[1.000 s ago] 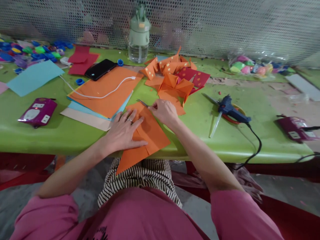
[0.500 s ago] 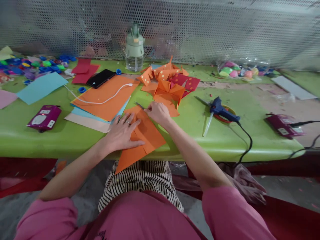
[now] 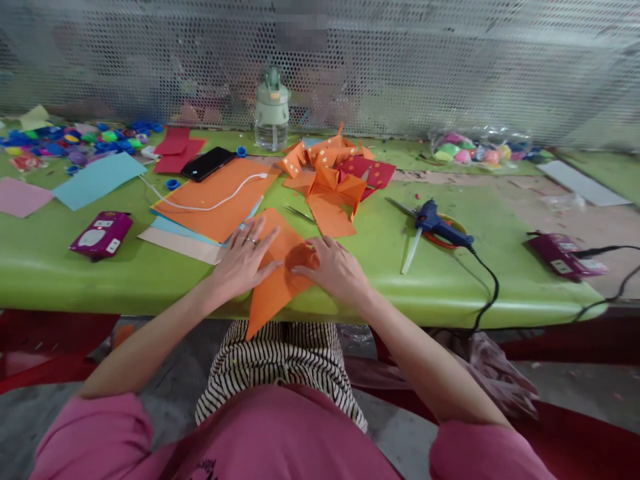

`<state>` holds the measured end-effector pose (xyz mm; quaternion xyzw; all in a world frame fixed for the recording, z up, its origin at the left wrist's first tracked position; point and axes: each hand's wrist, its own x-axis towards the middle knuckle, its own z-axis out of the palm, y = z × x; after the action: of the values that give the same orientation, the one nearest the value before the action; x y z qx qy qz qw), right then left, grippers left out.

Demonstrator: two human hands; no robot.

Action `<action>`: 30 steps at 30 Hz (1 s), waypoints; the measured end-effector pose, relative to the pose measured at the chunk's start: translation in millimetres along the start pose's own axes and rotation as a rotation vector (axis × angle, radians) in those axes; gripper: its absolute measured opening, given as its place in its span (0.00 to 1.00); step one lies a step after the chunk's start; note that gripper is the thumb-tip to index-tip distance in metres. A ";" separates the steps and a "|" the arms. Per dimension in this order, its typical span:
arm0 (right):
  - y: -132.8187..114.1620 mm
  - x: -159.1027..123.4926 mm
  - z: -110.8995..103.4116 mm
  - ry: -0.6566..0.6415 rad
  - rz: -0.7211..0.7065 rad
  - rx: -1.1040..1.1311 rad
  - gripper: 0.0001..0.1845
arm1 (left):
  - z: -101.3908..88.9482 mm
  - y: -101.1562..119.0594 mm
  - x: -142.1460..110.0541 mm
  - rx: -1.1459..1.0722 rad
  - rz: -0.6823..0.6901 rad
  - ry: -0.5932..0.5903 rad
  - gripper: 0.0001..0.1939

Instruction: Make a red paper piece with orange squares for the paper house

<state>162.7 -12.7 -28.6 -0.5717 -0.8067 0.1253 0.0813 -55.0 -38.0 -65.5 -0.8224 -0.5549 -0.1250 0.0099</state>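
Note:
A sheet of orange paper lies at the table's front edge, one pointed corner hanging over it. My left hand rests flat on its left side, fingers spread, a ring on one finger. On the right, my right hand has its fingers and thumb closed on the sheet's edge, which curls up and over toward the middle. Just beyond the sheet lies a slim pointed metal tool that looks like tweezers. Folded orange paper pieces lie behind it, some with pale squares, beside red patterned paper.
A blue glue gun with a cord lies right, on a roll of tape. To the left are stacked coloured sheets under a white cable, a phone and a purple power socket. A water bottle stands behind.
My right hand has let go of the slim metal tool, moved toward me and taken the sheet's right edge, which now curls up. My left hand remains on the paper.

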 end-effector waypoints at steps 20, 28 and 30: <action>32.6 -35.8 10.3 0.025 -0.671 -0.158 0.16 | -1.3 19.3 -60.7 0.072 0.221 -0.088 0.35; 27.6 -28.1 7.5 0.050 -0.669 -0.063 0.15 | 2.3 24.2 -59.5 0.107 0.163 -0.052 0.32; 27.7 -18.4 -1.2 0.080 -0.551 0.032 0.16 | 3.0 23.1 -60.1 0.094 0.145 -0.049 0.34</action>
<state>194.2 -21.2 -35.5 -0.3341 -0.9258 0.0885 0.1531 -54.5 -101.0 -78.6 -0.8619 -0.4991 -0.0779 0.0439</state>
